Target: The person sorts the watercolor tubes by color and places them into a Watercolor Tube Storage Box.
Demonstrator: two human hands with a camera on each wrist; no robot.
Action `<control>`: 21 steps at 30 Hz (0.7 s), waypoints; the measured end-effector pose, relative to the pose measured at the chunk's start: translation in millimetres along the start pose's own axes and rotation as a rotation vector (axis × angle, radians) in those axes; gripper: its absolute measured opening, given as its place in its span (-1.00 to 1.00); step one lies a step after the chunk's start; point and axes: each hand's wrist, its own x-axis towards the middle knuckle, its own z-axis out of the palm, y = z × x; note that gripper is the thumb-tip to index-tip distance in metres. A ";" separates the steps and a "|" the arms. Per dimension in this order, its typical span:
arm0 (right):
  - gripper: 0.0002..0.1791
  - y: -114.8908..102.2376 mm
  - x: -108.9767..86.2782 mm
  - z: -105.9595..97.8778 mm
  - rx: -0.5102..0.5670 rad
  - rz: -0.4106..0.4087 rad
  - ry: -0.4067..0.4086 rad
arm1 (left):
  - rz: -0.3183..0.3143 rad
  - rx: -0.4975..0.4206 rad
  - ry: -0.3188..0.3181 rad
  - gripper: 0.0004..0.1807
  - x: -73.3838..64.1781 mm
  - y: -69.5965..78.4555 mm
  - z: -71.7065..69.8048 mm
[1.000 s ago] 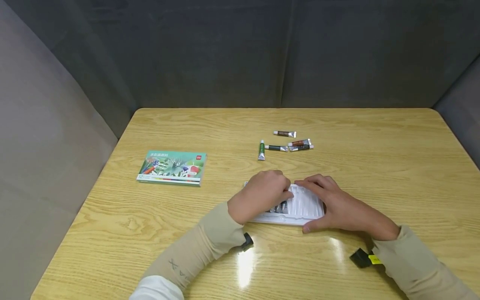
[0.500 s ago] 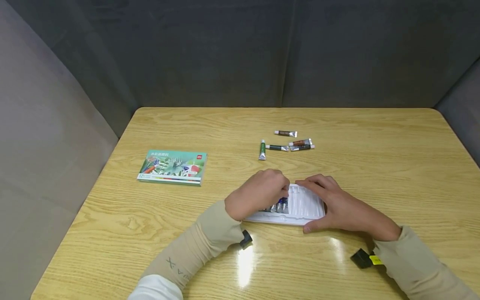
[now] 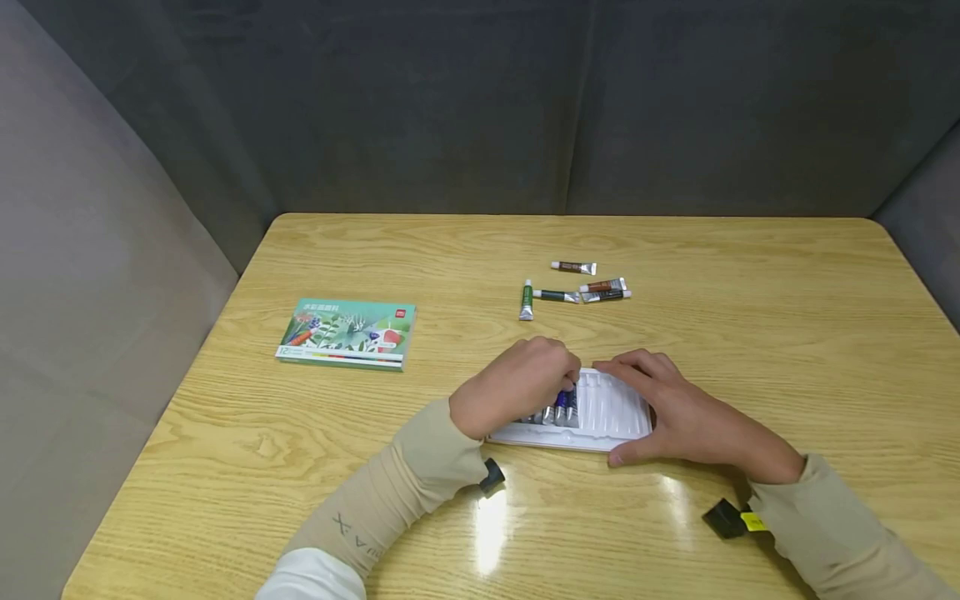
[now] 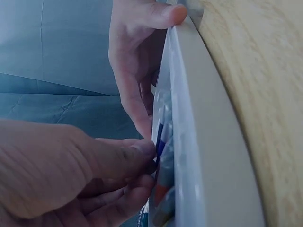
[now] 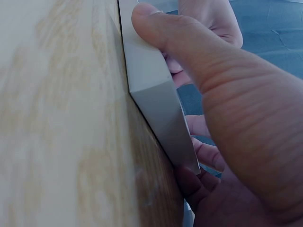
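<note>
A white plastic tray (image 3: 611, 408) lies on the table, with several paint tubes (image 3: 561, 408) side by side in its left part. My left hand (image 3: 517, 383) reaches over the tray from the left. In the left wrist view, its thumb and fingertips pinch at a dark paint tube among the others; the fingers partly hide it. A blue-banded tube (image 4: 161, 142) sits close to the thumb tip. With the thumb on the near edge and fingers at the far edge, my right hand (image 3: 675, 417) grips the tray's right end.
Beyond the tray lie loose paint tubes: a green one (image 3: 527, 300), a dark green one (image 3: 557, 296), a reddish-brown one (image 3: 602, 285) on a dark one (image 3: 609, 296), and a dark brown one (image 3: 574, 267). A flat illustrated paint box (image 3: 345, 333) lies at the left.
The left hand has drawn slightly left and away, uncovering more of the tubes, including a blue one. The right hand keeps its grip on the tray.
</note>
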 end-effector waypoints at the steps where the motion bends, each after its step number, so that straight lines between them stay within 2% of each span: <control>1: 0.22 0.0 -0.1 -0.1 0.000 0.000 0.001 | 0.003 0.002 0.001 -0.75 0.1 0.0 0.1; 10: 0.22 0.6 -0.8 -0.1 -0.005 -0.007 0.008 | 0.012 0.029 0.005 -0.82 0.5 0.6 1.4; 21: 0.22 -0.2 -0.2 -1.1 0.002 -0.006 0.002 | -0.039 0.025 0.002 -0.85 0.3 3.2 0.4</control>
